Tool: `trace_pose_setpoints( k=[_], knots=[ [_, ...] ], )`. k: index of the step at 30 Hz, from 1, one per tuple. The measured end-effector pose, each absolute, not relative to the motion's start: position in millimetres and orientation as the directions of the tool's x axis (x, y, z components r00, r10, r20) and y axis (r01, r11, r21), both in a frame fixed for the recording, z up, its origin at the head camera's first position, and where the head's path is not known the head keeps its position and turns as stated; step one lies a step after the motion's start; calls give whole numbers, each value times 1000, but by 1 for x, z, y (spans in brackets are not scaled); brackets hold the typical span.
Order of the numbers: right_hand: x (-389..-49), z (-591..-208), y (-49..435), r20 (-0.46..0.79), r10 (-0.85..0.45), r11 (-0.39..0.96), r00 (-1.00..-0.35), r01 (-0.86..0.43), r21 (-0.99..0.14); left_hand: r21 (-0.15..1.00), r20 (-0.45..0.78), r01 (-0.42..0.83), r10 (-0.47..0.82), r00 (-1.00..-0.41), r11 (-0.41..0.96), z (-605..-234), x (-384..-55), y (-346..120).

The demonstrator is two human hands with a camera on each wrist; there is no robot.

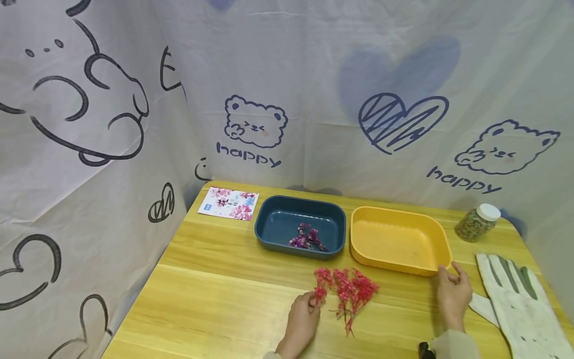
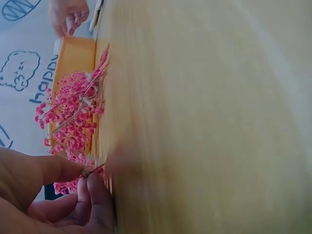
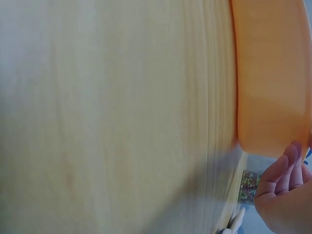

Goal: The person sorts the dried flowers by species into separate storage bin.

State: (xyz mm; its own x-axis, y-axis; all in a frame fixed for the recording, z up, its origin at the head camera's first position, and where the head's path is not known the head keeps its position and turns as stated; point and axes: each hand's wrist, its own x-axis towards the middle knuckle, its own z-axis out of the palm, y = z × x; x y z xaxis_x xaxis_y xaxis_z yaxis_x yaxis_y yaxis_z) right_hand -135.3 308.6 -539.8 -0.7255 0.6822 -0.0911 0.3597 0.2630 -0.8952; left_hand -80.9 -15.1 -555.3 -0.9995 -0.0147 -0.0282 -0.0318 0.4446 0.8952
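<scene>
My left hand [image 1: 301, 319] pinches a thin stem of pink dried flowers [image 1: 320, 295] between thumb and fingertips; the left wrist view shows the stem in that pinch. Right beside it, more pink dried flower sprigs [image 1: 354, 289] lie on the table. At the near right corner of a yellow tray [image 1: 399, 268], my right hand [image 1: 454, 294] grips the rim. Up close, the right wrist view has the fingertips [image 3: 294, 148] against the tray's corner. Left of it stands a dark blue tray [image 1: 273, 246] with small purple flowers [image 1: 307, 238] inside.
A floral-printed card [image 1: 228, 203] lies at the back left. A jar [image 1: 475, 224] with a white lid, filled with small bits, leans at the back right. White gloves [image 1: 520, 304] lie right of my right hand. A printed curtain [image 1: 323, 99] closes off the back.
</scene>
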Motion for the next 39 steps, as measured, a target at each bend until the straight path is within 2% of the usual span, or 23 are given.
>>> trace_pose_setpoints(
  k=[7,28,39],
  knots=[
    [-135,-538,309,-101,672,256,-734,358,-898,936,-87,-82,-2,-996,343,-552,-82,-21],
    [-135,-534,306,-121,679,239,-724,374,-896,965,-151,-139,38,-988,223,-549,-83,-23],
    [-135,-535,306,-119,683,229,-720,366,-902,982,-92,-80,60,-994,170,-546,-86,-22]
  ],
)
